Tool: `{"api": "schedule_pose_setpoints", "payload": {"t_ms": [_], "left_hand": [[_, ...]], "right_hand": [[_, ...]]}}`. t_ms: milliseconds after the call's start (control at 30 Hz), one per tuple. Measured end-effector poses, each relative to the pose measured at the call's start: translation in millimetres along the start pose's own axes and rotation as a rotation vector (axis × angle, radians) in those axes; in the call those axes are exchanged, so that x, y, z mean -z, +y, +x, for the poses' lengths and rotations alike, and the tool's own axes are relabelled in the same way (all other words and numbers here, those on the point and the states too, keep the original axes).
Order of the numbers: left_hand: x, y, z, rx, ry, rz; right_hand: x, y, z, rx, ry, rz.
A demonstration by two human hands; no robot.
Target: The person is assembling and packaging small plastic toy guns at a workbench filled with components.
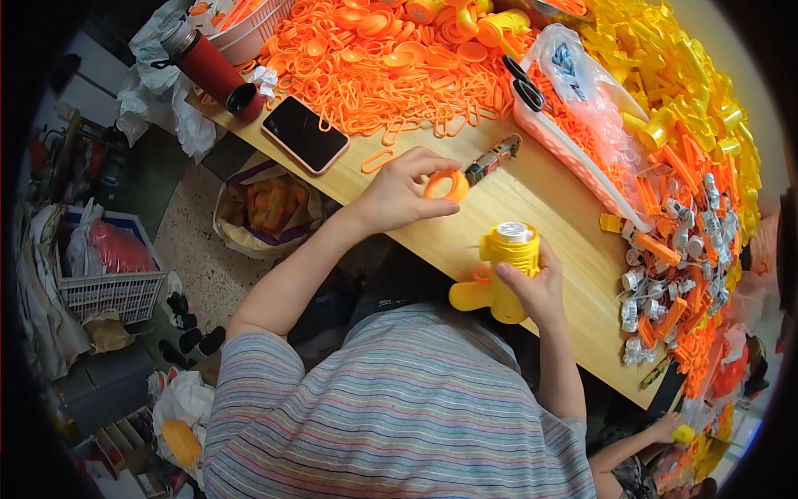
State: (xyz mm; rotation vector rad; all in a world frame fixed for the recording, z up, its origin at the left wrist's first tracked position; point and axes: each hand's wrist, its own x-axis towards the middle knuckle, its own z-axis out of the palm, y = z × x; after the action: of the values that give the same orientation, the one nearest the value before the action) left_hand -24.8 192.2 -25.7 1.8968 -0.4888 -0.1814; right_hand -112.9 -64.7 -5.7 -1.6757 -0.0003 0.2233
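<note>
My left hand (403, 193) pinches a small orange plastic ring (447, 185) just above the wooden table (549, 208). My right hand (532, 287) grips a yellow plastic toy body (509, 270) with a white round insert on top, held upright over the table's near edge. A small dark tool (492, 160) lies on the table just beyond the ring.
A big heap of orange rings and loops (391, 66) covers the far table, with a phone (304, 133) and a red bottle (208, 66) at its left. Yellow parts (665, 75), orange pieces and small white units (665, 274) pile up on the right. Scissors (524, 83) rest by a plastic bag. Another person's hand (665, 428) shows at lower right.
</note>
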Motion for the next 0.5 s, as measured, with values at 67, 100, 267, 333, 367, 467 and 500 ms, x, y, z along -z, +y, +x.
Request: {"api": "schedule_pose_setpoints", "payload": {"t_ms": [67, 100, 267, 333, 367, 467, 500], "left_hand": [[2, 16, -1, 0.048, -0.101, -0.291], [1, 20, -2, 0.100, -0.196, -0.585], [-6, 27, -4, 0.029, -0.428, -0.505], [-7, 25, -4, 0.002, -0.466, -0.448], [-7, 24, -4, -0.033, -0.496, -0.389], [-9, 18, -11, -0.060, -0.490, -0.371], [-11, 18, -12, -0.055, -0.494, -0.376]], "right_hand": [[-4, -7, 0, -0.022, -0.084, -0.050], [-6, -8, 0, -0.044, -0.173, -0.103], [-17, -9, 1, -0.016, -0.280, -0.135], [-19, -6, 2, 0.021, -0.272, -0.154], [-19, -4, 1, 0.066, -0.268, -0.180], [-20, 1, -1, 0.049, -0.290, -0.156], [-20, 3, -2, 0.043, -0.288, -0.154]]}}
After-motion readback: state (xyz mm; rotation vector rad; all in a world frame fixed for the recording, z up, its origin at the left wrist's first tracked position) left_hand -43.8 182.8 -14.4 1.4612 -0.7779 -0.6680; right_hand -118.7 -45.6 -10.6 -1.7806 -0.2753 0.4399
